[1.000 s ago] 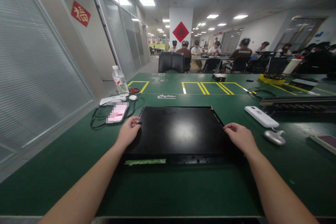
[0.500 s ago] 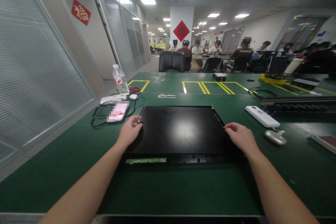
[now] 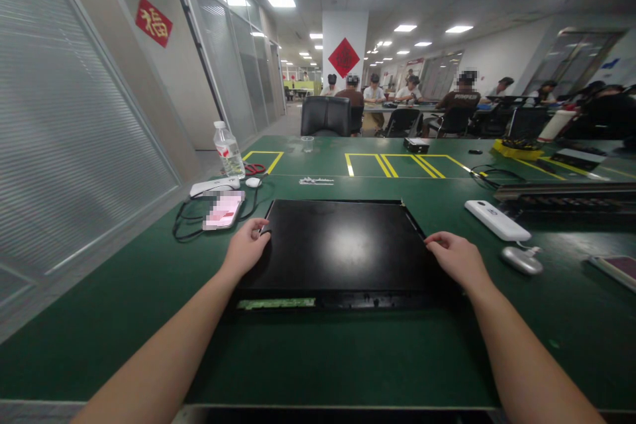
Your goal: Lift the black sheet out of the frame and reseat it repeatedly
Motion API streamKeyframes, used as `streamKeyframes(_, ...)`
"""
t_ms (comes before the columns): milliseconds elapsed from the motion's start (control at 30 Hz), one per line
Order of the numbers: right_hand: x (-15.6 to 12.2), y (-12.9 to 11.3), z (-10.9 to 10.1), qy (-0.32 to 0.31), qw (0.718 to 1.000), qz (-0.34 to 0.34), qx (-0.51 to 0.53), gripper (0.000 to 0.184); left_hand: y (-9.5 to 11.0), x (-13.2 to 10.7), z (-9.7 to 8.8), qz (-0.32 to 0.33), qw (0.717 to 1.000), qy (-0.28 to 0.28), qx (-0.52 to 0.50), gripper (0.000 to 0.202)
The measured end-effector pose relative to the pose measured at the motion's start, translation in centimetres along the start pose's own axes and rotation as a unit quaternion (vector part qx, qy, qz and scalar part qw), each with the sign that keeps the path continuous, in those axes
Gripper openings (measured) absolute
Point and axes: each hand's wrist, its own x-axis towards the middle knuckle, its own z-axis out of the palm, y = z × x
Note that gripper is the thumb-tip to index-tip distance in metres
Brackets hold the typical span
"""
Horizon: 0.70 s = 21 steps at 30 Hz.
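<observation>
A flat black display panel (image 3: 342, 245), glossy with a bright reflection, lies in a thin dark frame on the green table. Along its near edge a strip of green circuit board (image 3: 276, 303) shows. My left hand (image 3: 248, 245) pinches the panel's left side between thumb and fingers. On the opposite side, my right hand (image 3: 454, 255) grips the right edge with its fingertips. The undersides of the edges, where some fingers reach, are hidden.
To the left are a water bottle (image 3: 228, 151), red-handled scissors (image 3: 256, 169), a phone (image 3: 224, 211) and black cables. On the right lie a white power bank (image 3: 497, 220), a silver mouse-shaped device (image 3: 521, 260) and another phone (image 3: 613, 270). People sit at tables behind.
</observation>
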Motion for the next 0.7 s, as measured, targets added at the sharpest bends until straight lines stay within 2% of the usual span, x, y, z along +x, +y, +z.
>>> streamKeyframes(367,0.1,0.2,0.1,0.011,1.0,-0.011,0.01,0.022,0.8,-0.4,-0.2,0.002,1.0,0.004,0.018,0.035)
streamKeyframes(700,0.5,0.7,0.3,0.01,1.0,-0.006,0.02,0.023,-0.5,0.4,0.1,0.001,0.991,0.019,-0.134,0.037)
